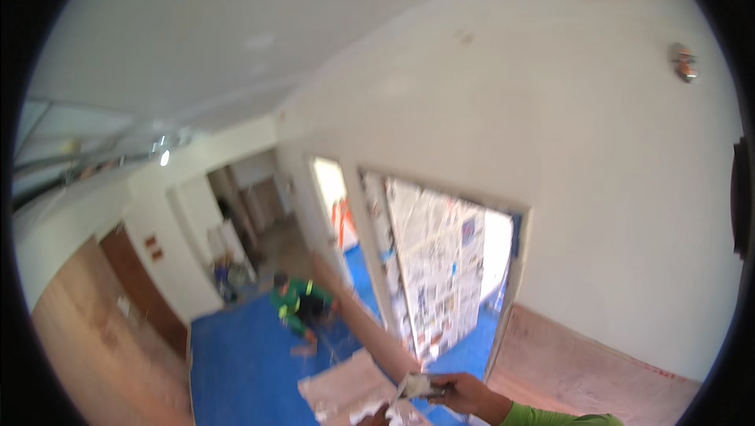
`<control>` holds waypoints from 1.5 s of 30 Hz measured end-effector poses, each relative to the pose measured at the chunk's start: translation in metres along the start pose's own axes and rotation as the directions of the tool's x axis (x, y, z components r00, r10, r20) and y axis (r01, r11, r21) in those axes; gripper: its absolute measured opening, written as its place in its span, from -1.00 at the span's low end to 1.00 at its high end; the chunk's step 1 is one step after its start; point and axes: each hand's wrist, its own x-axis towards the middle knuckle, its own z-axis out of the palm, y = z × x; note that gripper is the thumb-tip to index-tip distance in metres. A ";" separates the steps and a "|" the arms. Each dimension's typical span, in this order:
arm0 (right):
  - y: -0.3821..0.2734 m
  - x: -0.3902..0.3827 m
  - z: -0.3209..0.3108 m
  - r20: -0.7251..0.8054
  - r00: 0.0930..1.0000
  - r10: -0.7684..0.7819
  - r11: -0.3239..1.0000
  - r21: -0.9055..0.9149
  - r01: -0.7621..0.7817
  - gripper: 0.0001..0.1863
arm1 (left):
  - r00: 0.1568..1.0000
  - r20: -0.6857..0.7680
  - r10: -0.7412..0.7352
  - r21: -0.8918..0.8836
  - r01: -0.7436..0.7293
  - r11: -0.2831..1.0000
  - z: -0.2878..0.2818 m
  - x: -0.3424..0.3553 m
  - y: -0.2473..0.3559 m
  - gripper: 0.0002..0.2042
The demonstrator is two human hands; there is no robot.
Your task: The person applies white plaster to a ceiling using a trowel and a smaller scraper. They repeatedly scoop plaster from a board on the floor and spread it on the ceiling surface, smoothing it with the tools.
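My right hand (470,396), in a green sleeve, comes in from the lower right. Its fingers are closed round a putty knife (418,385), whose blade carries whitish filler. Just left of it, my left hand (376,418) shows only in part at the lower edge. Its fingers are curled, and what they hold is cut off and blurred. White smears lie between the two hands. Beneath them spreads a pale pinkish-brown sheet or board (342,385) with a whitish patch near its front; whether a hand touches it, I cannot tell.
Below, a person in a green high-visibility top (299,304) crouches on blue floor covering (228,355). A plain wall (566,143) rises on the right, with a doorway holding a paper-covered door (436,269). Brownish covering (582,363) lines the lower wall. An orange-and-silver fixture (684,64) sits high up.
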 end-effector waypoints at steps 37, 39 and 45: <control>-0.186 -0.136 0.273 0.815 0.562 0.143 -0.988 0.154 0.029 -0.62 | 0.615 0.789 -0.015 -0.453 0.597 0.662 -0.146 0.325 0.046 -0.68; -0.183 -0.130 0.281 0.807 0.558 0.195 -0.974 0.225 0.015 -0.63 | 0.620 0.784 -0.042 -0.399 0.554 0.731 -0.152 0.324 0.048 -0.66; -0.181 -0.132 0.290 0.786 0.563 0.256 -0.959 0.278 0.048 -0.65 | 0.583 0.811 -0.040 -0.332 0.517 0.789 -0.161 0.320 0.058 -0.65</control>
